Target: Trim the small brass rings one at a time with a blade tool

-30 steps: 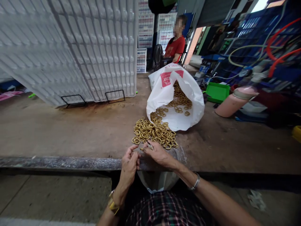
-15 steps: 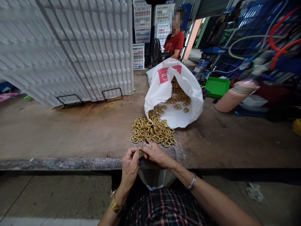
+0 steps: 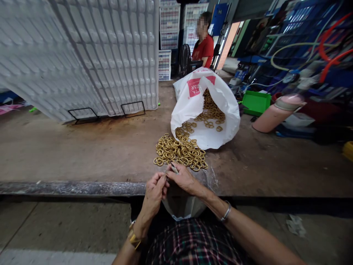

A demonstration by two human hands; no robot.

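My left hand [image 3: 154,190] is closed in a pinch at the table's front edge, its fingertips meeting those of my right hand. A gold-coloured ring is between them, mostly hidden by the fingers. My right hand [image 3: 182,179] is closed around a small knife [image 3: 174,168], its dark tip pointing up and away from me; most of its handle is covered. Just beyond my hands lies a heap of gold-coloured rings [image 3: 179,151]. It spills from the mouth of a white bag [image 3: 212,136] lying on its side, with more rings inside.
On the wooden table [image 3: 116,151], tall ribbed white plastic trays [image 3: 118,55] stand at left in black wire stands. At right are a green tray [image 3: 256,103] and a pink bottle [image 3: 271,116]. A person in red [image 3: 205,49] sits beyond, near stacked crates [image 3: 168,25].
The ring that showed between my fingertips is now mostly covered, and my left fingers have rolled closer to my right hand. The knife stays in my right hand. The view has shifted slightly.
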